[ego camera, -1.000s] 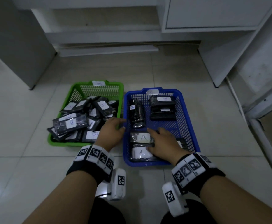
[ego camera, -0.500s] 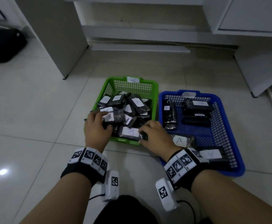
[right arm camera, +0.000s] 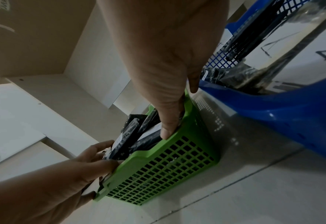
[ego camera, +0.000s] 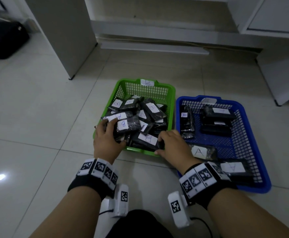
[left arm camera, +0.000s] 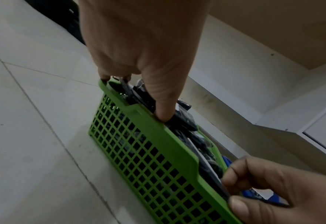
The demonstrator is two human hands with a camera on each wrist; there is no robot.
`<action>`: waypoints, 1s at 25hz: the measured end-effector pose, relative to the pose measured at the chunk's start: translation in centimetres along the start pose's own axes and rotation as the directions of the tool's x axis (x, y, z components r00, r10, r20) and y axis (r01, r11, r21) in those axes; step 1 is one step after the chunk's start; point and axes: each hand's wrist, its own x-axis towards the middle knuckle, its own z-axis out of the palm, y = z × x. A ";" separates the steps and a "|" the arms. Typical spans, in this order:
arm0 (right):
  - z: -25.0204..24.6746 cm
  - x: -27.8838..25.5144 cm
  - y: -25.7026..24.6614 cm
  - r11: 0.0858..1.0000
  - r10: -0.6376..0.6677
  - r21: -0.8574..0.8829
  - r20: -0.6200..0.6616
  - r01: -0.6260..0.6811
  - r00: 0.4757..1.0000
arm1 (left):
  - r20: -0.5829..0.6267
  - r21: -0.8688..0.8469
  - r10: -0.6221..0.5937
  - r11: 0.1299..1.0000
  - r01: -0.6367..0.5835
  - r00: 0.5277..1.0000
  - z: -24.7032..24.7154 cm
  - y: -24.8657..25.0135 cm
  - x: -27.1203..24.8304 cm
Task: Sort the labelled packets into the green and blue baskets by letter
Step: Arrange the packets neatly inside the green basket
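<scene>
Left hand (ego camera: 106,140) and right hand (ego camera: 172,146) each pinch a packet in the green basket (ego camera: 172,93); thin, slick, light wrappers, best gripped at edges

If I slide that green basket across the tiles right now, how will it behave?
The green basket would probably glide easily: the floor tiles look glossy. Its mesh walls look like thin plastic, so may flex. The packets are heaped loosely near the rim, so a jerk might spill some.
</scene>
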 end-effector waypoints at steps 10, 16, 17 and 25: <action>-0.4 -2.5 0.4 1.000 0.015 -0.019 0.051 -0.014 0.999 | 0.084 0.079 -0.065 0.995 0.058 0.994 -0.5 0.4 -3.9; -0.5 -2.1 0.0 0.997 0.020 -0.079 0.097 -0.012 0.995 | 0.110 0.087 -0.141 0.987 0.132 0.984 -2.6 1.5 -3.0; -0.4 -2.1 0.0 0.996 0.018 -0.086 0.078 -0.012 0.997 | 0.096 0.060 -0.142 0.989 0.137 0.985 -2.7 1.3 -2.6; 0.8 -1.3 2.2 0.963 0.243 0.155 -0.161 -0.218 0.957 | 0.005 -0.031 -0.102 0.994 0.102 0.995 -0.9 2.8 1.8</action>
